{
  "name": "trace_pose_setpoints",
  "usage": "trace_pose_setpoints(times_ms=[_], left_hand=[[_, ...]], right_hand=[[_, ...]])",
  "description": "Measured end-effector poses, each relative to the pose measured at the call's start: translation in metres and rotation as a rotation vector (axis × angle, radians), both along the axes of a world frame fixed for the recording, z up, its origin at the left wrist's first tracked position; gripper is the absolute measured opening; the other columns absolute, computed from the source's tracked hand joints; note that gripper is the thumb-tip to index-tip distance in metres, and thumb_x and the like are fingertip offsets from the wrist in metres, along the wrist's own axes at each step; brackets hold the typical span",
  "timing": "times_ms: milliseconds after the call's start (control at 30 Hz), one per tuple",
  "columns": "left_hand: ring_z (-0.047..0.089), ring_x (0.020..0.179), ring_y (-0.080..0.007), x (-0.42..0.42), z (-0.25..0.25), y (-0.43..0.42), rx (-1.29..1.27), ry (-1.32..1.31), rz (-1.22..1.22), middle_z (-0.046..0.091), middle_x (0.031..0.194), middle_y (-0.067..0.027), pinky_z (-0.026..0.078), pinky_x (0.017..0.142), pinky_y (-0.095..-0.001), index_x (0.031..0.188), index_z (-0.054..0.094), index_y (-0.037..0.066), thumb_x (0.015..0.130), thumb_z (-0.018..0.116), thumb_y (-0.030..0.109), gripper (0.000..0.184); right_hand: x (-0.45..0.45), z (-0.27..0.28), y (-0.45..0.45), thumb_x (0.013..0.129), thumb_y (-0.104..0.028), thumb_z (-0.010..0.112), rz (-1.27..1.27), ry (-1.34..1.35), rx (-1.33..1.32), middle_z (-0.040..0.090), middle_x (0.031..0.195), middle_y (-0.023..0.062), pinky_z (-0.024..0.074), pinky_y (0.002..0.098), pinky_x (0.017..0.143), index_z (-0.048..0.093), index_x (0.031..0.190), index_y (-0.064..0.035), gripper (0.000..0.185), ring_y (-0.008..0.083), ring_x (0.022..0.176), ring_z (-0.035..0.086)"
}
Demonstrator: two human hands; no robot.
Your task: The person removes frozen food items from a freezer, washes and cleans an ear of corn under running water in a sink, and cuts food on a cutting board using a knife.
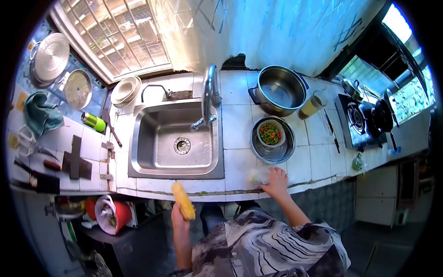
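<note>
My left hand (178,216) is closed around the lower end of a yellow ear of corn (182,199), held upright and tilted in front of the counter below the sink. At the counter's front edge, my right hand (277,183) has its fingers bent on a crumpled clear plastic bag (258,176); what is inside the bag is too blurred to tell. Just behind that hand sits a metal bowl (256,148). Within it stands a smaller bowl (275,144) of chopped green and red pieces (270,133).
The steel sink (157,157) and its faucet (210,87) lie left of centre. A large pot (280,90) and a glass of yellowish liquid (312,105) stand behind the bowl. A knife (331,131) lies toward the gas stove (362,120). A red bin (121,214) is low left.
</note>
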State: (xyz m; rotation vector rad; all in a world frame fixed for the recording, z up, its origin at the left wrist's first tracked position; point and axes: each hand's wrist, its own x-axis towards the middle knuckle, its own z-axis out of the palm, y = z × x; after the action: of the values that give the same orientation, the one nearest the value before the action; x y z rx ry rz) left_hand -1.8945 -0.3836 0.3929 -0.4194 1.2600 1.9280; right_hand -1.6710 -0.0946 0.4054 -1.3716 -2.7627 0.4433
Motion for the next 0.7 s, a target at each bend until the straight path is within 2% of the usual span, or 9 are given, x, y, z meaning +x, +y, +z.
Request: trace_pose_setpoints(times_ms=[67,133,167,267,367,467,567,633,700], left_hand=[[0.058,0.077,-0.0265,-0.048,-0.005,0.024,0.067,-0.014,-0.196,0.057,0.094,-0.0172,0.049,0.067,-0.0394,0.111,0.045,-0.005,0.086,0.038,0.027,0.041],[0.058,0.077,-0.0264,-0.090,-0.016,0.056,0.078,-0.033,-0.296,0.057,0.093,-0.0171,0.049,0.067,-0.0389,0.110,0.045,-0.005,0.086,0.038,0.026,0.040],[0.058,0.076,-0.0263,-0.106,-0.025,0.071,0.080,-0.051,-0.387,0.057,0.093,-0.0169,0.049,0.066,-0.0384,0.110,0.045,-0.005,0.085,0.038,0.026,0.040],[0.057,0.074,-0.0257,-0.135,-0.035,0.128,0.001,-0.063,-0.427,0.056,0.089,-0.0163,0.050,0.064,-0.0367,0.108,0.044,-0.004,0.083,0.040,0.029,0.041],[0.057,0.072,-0.0246,-0.152,-0.070,0.160,0.166,-0.140,-0.420,0.055,0.086,-0.0151,0.050,0.063,-0.0357,0.106,0.044,-0.003,0.083,0.040,0.031,0.042],[0.055,0.073,-0.0245,-0.154,-0.079,0.172,0.200,-0.315,-0.343,0.054,0.086,-0.0146,0.049,0.062,-0.0360,0.107,0.043,-0.003,0.084,0.038,0.029,0.040],[0.054,0.074,-0.0239,-0.156,-0.083,0.165,0.155,-0.381,-0.361,0.053,0.088,-0.0136,0.048,0.060,-0.0340,0.106,0.043,-0.002,0.083,0.039,0.032,0.041],[0.053,0.074,-0.0238,-0.158,-0.088,0.159,0.165,-0.411,-0.369,0.053,0.088,-0.0134,0.048,0.060,-0.0336,0.106,0.043,-0.001,0.083,0.040,0.033,0.041],[0.052,0.073,-0.0233,-0.160,-0.088,0.153,0.133,-0.398,-0.344,0.052,0.088,-0.0132,0.047,0.061,-0.0332,0.105,0.044,-0.001,0.082,0.040,0.033,0.041]], right_hand=[[-0.020,0.010,-0.007,0.059,-0.018,0.070,-0.057,0.070,0.085,0.046,0.106,0.0154,0.0350,0.0458,0.085,0.045,0.109,-0.0037,0.058,0.0331,0.101,0.042],[-0.036,0.012,-0.011,0.061,-0.020,0.070,-0.145,0.213,-0.006,0.046,0.108,0.0156,0.0347,0.0450,0.086,0.045,0.110,-0.0040,0.057,0.0338,0.102,0.042],[-0.049,0.014,-0.011,0.065,-0.014,0.066,-0.143,0.299,0.007,0.048,0.104,0.0151,0.0373,0.0411,0.084,0.048,0.106,-0.0028,0.046,0.0325,0.099,0.045],[-0.093,0.000,0.015,0.066,-0.010,0.064,-0.071,0.554,-0.003,0.051,0.100,0.0151,0.0389,0.0390,0.081,0.050,0.101,-0.0019,0.038,0.0326,0.095,0.048],[-0.154,-0.003,0.061,0.071,-0.004,0.060,-0.078,0.704,-0.030,0.054,0.091,0.0118,0.0429,0.0318,0.072,0.052,0.099,-0.0018,0.030,0.0241,0.084,0.053],[-0.192,-0.004,0.082,0.075,-0.005,0.060,-0.298,0.921,-0.321,0.056,0.087,0.0054,0.0436,0.0258,0.060,0.053,0.101,-0.0022,0.028,0.0135,0.072,0.053],[-0.180,-0.006,0.067,0.075,-0.003,0.057,-0.395,0.895,-0.242,0.056,0.087,0.0073,0.0442,0.0268,0.062,0.051,0.104,0.0000,0.030,0.0149,0.071,0.053],[-0.152,-0.022,0.065,0.077,-0.001,0.053,-0.545,0.763,0.267,0.053,0.095,0.0118,0.0448,0.0272,0.061,0.045,0.110,0.0027,0.035,0.0165,0.072,0.053],[-0.101,-0.063,0.085,0.078,-0.002,0.052,-0.662,0.665,0.311,0.050,0.103,0.0139,0.0459,0.0268,0.062,0.042,0.114,0.0027,0.038,0.0169,0.074,0.054]])
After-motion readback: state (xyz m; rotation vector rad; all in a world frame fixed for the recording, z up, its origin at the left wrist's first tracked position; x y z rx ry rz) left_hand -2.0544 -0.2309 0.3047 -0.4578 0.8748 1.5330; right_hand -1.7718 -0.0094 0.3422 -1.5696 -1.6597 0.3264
